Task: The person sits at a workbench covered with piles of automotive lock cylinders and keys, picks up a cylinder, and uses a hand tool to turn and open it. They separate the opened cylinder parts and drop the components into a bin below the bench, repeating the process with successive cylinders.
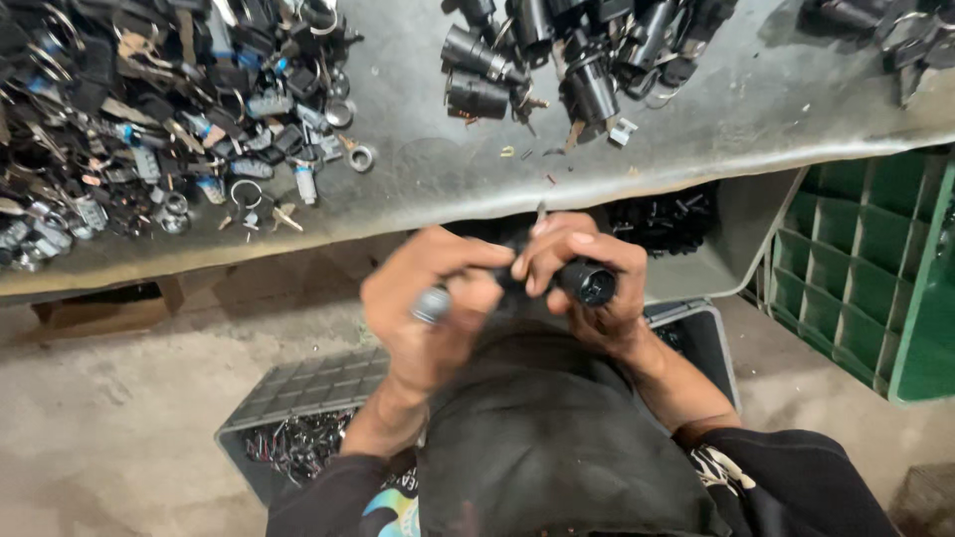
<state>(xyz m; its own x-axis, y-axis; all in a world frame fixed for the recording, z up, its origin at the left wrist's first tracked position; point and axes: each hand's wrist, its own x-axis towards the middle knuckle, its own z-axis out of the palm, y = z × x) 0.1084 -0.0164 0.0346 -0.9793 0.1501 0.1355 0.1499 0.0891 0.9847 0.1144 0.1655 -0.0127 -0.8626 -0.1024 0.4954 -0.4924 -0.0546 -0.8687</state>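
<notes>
While both hands work close together just below the bench (696,119) edge, the right hand (587,283) has its fingers wrapped tight around a black cylinder lock (589,282), round face turned up toward the camera, and the left hand (433,313) closes its fingers on a small silvery-grey piece (432,303), thumb and forefinger pinching in toward the lock's other end. Everything is held in mid-air over the lap, above a grey crate (308,383) of loose metal parts on the floor. The risk, as I judge it: that little piece is held only by fingertips, and a slip would drop it straight into the crate's jumble or onto the concrete, hard to find again. A twist against a tight grip could also jab a finger on the thin metal tip (540,211) poking up between the hands. Up on the bench, a heap of keys and rings (149,119) spreads left, a cluster of black lock barrels (567,60) sits centre, and a green divided tray (875,268) stands right; the bench lip crowds the hands from above.
</notes>
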